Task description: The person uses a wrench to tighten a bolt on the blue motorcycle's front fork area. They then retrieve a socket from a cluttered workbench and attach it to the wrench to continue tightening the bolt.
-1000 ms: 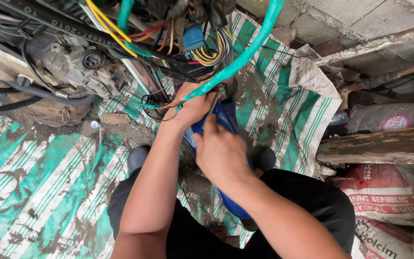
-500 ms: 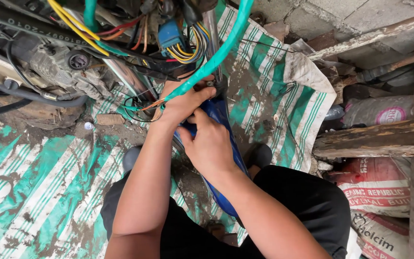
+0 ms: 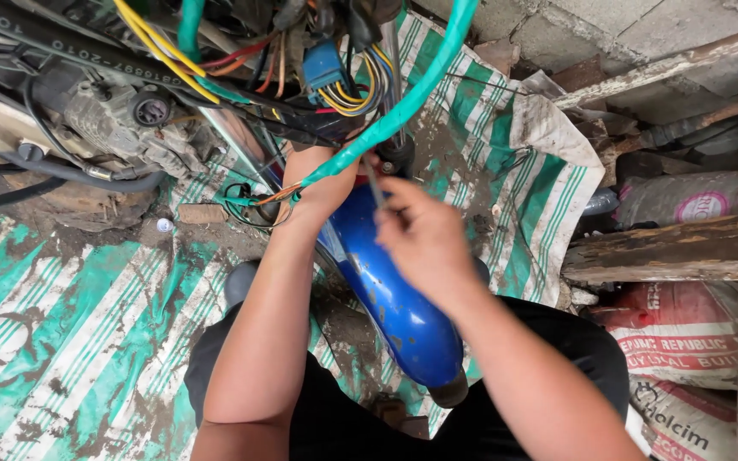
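Note:
A blue curved motorcycle fender runs between my knees towards the engine. My left hand reaches under a turquoise sleeved cable and grips something at the top of the fender; its fingers are hidden. My right hand is closed around a thin grey metal tool whose tip points up at the dark fork part beside my left hand. Above hangs a bundle of yellow, orange and red wires with a blue connector.
A grimy engine block with black hoses lies at the upper left. Everything rests on a muddy green-and-white striped tarp. A weathered wooden beam and printed cement sacks crowd the right side. Concrete blocks stand behind.
My right hand has lifted off my left hand and drawn back to the right, exposing the blue fender and the thin tool. The view has shifted slightly.

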